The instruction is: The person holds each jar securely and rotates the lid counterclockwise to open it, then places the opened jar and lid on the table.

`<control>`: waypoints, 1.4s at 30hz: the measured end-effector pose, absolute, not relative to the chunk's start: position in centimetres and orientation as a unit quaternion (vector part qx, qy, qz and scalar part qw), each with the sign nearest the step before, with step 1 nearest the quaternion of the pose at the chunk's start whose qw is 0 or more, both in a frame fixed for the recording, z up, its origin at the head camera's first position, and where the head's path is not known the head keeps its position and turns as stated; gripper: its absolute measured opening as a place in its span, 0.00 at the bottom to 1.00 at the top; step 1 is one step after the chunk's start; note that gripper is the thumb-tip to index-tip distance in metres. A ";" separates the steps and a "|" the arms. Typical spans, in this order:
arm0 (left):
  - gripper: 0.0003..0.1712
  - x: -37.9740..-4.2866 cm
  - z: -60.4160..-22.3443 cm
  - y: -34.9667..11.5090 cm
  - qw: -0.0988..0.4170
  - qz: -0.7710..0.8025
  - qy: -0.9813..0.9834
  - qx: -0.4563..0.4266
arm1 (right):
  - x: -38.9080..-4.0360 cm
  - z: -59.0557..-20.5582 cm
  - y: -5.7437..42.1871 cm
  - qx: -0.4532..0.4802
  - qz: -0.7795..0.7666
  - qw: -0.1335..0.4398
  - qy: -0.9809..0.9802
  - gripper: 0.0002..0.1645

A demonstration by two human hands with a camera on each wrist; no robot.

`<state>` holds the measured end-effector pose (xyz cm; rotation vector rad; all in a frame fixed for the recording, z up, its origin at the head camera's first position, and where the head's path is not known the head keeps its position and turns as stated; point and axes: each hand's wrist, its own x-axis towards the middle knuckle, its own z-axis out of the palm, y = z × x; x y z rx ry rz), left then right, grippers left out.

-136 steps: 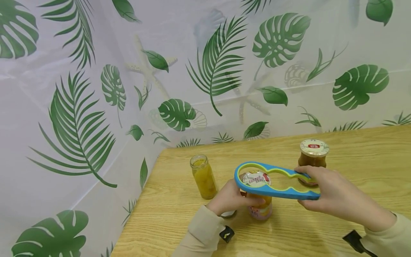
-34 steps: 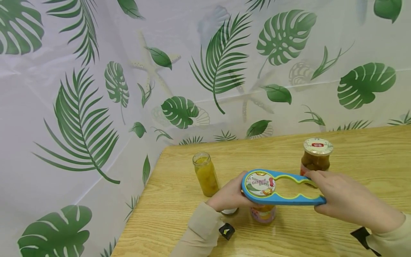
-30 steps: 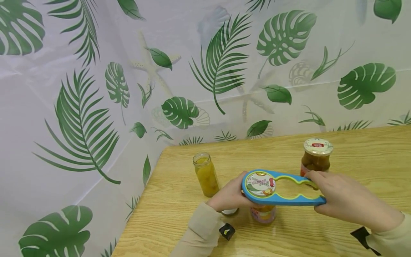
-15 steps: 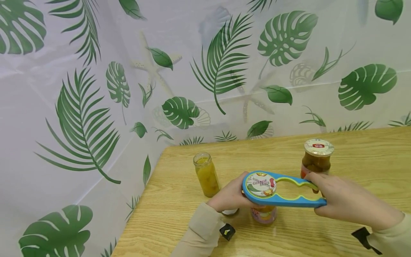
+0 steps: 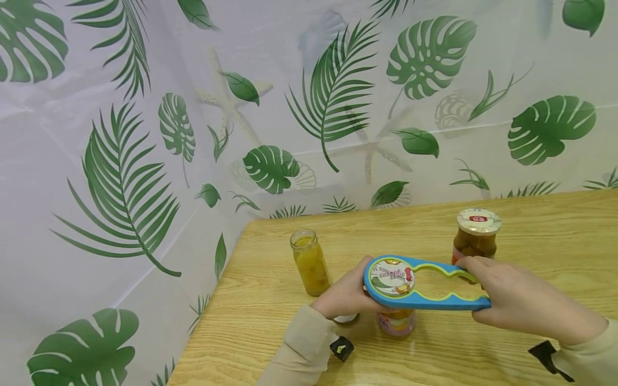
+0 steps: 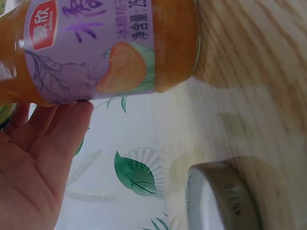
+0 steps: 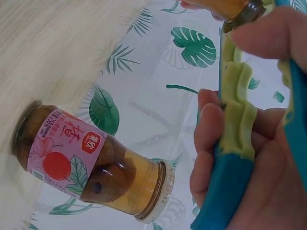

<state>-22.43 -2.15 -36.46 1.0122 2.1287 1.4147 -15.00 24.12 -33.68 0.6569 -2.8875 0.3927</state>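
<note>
Fingers (image 6: 72, 124) of my left hand (image 5: 346, 294) curl round an upright orange jar (image 5: 396, 323) on the table (image 5: 232, 332); my right hand (image 5: 516, 297) grips a blue opener (image 5: 434, 304), its loop around the lid (image 5: 392, 276). Beyond stands a capped brown jar (image 5: 475, 244).

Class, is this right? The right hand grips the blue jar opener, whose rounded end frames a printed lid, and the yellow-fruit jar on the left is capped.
Not quite: the head view shows the yellow-fruit jar uncapped. The right hand grips the blue jar opener, framing a printed lid.
</note>
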 end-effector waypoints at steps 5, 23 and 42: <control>0.37 -22.4 -36.5 -2.1 0.196 0.506 0.758 0.361 | -14.9 -33.6 24.0 0.219 0.133 0.075 -0.964 0.39; 0.38 -22.5 -36.5 -2.1 0.205 0.510 0.751 0.366 | -14.7 -33.5 23.7 0.208 0.109 0.082 -0.968 0.30; 0.36 -21.6 -36.9 -1.5 0.217 0.509 0.741 0.381 | -14.3 -33.4 23.4 0.203 0.084 0.099 -0.970 0.27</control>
